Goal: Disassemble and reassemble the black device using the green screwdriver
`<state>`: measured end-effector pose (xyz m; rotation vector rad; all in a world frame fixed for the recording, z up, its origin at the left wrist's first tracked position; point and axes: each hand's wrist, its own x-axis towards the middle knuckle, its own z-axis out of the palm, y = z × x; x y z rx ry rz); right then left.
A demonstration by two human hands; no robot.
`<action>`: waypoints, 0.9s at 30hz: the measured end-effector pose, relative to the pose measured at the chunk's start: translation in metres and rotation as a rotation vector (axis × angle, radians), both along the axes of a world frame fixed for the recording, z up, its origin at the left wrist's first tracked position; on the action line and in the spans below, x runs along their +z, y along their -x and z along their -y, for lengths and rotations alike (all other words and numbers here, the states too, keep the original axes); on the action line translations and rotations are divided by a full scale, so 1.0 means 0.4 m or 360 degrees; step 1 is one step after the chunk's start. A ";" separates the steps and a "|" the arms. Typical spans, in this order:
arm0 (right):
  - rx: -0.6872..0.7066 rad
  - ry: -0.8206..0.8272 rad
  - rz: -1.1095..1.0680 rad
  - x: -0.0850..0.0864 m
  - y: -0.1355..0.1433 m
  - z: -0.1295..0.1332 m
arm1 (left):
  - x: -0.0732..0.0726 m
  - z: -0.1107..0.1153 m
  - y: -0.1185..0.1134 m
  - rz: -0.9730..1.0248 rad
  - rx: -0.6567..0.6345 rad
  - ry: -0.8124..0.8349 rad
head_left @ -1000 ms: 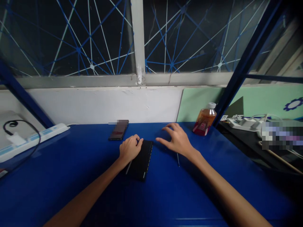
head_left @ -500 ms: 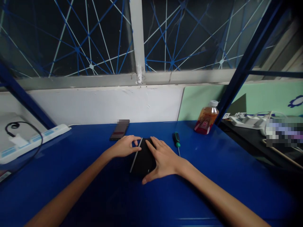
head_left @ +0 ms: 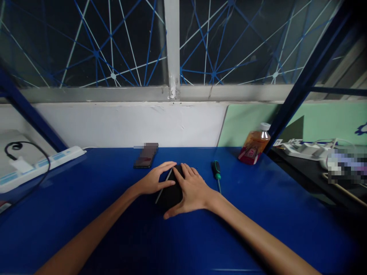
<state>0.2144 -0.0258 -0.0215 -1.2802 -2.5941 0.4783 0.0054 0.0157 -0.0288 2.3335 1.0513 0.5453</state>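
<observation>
A black, flat-topped box-like object (head_left: pixel 169 195) with a thin silver edge lies on the blue table; what kind it is, I cannot tell. My right hand (head_left: pixel 192 188) spans its right side, fingers over the far part and thumb at the near end. My left hand (head_left: pixel 156 178) is at the silver edge with thumb and fingers apart, the thumb resting on the top and the fingertips by the far corner. Much of the object is hidden under my right hand. To the right of that hand lies a green-and-black screwdriver (head_left: pixel 216 170).
A dark phone (head_left: pixel 146 156) lies behind my left hand. On the left is a white power strip (head_left: pixel 61 156) with a black cable. A bottle of reddish drink (head_left: pixel 254 145) stands at the back right, beside a blue frame post (head_left: pixel 298 80). White wall and window lie behind.
The left thumb and fingers have spread wider, the thumb reaching further over the top. My right hand and the black object have moved slightly left. The view has turned a little.
</observation>
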 end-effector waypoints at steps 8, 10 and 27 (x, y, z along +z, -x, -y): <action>0.0026 -0.0116 -0.0104 0.004 -0.021 0.032 | -0.016 0.001 -0.025 0.0280 -0.0002 -0.0018; 0.0003 -0.0140 -0.0115 0.001 -0.029 0.034 | -0.012 0.001 -0.020 0.0290 -0.0013 0.0049; 0.0012 -0.0077 -0.0160 0.012 -0.043 0.030 | -0.003 -0.005 -0.018 0.0363 -0.0001 0.0299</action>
